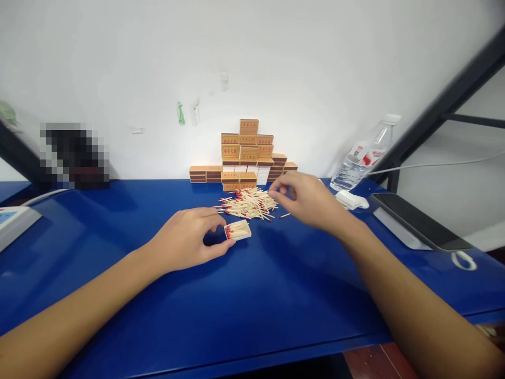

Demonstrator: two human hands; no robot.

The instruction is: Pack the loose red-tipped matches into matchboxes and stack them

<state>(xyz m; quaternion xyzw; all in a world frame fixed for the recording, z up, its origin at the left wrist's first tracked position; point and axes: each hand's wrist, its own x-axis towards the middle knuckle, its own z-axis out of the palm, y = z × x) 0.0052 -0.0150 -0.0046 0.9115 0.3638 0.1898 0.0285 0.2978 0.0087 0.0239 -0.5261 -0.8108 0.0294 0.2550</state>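
Note:
My left hand (193, 237) pinches the left end of a small white matchbox tray (248, 235) between thumb and fingers. Red-headed matches (238, 228) lie inside it, most of their heads towards my left hand. Just beyond the tray, a loose pile of matches (252, 202) spreads over the blue table (252, 305). At the pile's right side, above the table, my right hand (303, 197) has its thumb and forefinger drawn together. Whether anything is between those fingertips I cannot make out. A single match (284, 216) lies below this hand.
Stacked matchboxes (248, 152) stand against the white wall behind the pile. A water bottle (366, 152) leans at the back right, near a white plastic piece (351, 200) and a phone (420, 221) on a white base. A white power strip (16, 223) lies at the left edge.

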